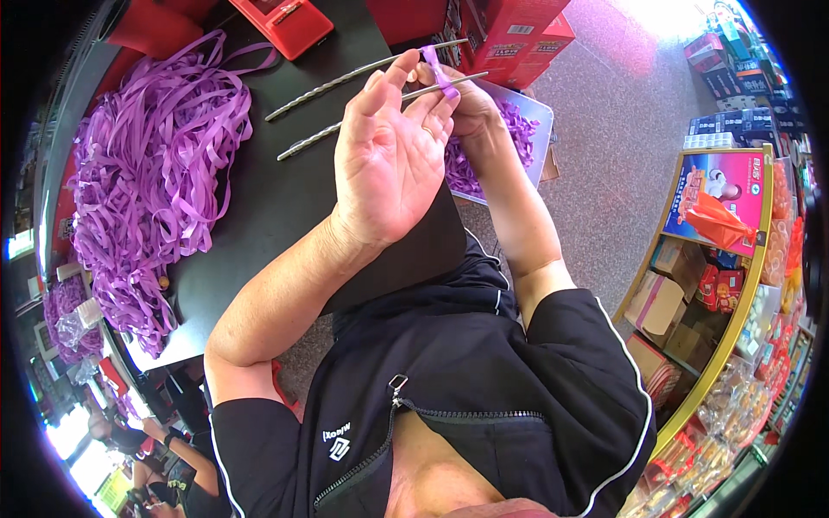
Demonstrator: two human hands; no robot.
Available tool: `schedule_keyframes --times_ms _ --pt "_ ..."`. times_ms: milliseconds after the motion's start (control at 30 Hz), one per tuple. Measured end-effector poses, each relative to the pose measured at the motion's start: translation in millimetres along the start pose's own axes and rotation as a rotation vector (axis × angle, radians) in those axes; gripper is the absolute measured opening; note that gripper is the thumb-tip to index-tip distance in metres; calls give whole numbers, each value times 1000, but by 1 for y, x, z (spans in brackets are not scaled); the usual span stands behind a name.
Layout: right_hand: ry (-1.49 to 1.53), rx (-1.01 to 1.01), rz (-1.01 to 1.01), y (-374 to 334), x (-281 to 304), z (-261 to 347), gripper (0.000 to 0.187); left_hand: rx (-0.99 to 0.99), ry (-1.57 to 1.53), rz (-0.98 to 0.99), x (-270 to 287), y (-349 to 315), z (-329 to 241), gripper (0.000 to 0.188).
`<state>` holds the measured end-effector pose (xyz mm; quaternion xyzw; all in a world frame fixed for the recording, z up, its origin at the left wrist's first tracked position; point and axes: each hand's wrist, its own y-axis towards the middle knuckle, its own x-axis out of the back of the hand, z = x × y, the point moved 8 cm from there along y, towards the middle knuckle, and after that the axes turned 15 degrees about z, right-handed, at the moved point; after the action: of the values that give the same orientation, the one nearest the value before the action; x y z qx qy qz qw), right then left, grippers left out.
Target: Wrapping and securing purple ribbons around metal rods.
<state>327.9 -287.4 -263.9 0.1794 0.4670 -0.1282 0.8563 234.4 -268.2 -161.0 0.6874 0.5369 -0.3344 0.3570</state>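
Two twisted metal rods (321, 92) jut side by side over the dark table, with a purple ribbon (445, 79) looped around them near their far ends. My right hand (473, 108) pinches the ribbon there from the right, its fingertips partly hidden. My left hand (390, 160) is raised with the palm showing and the fingers stretched apart, beside the ribbon and across the rods; it wears a ring. On the left of the table lies a big tangled heap of purple ribbon (160, 173).
Behind my right forearm a pale plastic bin (542, 142) holds many short purple ribbon pieces. A red device (285, 26) and red boxes (518, 43) stand at the far side. At right is a gold-framed display case (749, 285). Another person's arm (194, 457) shows at lower left.
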Motion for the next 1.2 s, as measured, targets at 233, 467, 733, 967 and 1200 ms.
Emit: schedule_keyframes --times_ms 233,467,733,967,1200 --pt "-380 -111 -226 -29 15 25 25 -2 -5 -4 3 1 3 72" --pt "-1353 27 -548 -50 -51 105 35 -31 -23 -2 4 -1 2 69" --pt "-2199 -31 -273 -16 -123 91 29 -65 -24 73 4 2 3 67" --pt "-2272 -466 282 32 -117 74 29 -50 -24 89 4 3 2 67" --pt "-2131 -848 532 45 -111 66 25 -63 27 121 5 5 1 72"
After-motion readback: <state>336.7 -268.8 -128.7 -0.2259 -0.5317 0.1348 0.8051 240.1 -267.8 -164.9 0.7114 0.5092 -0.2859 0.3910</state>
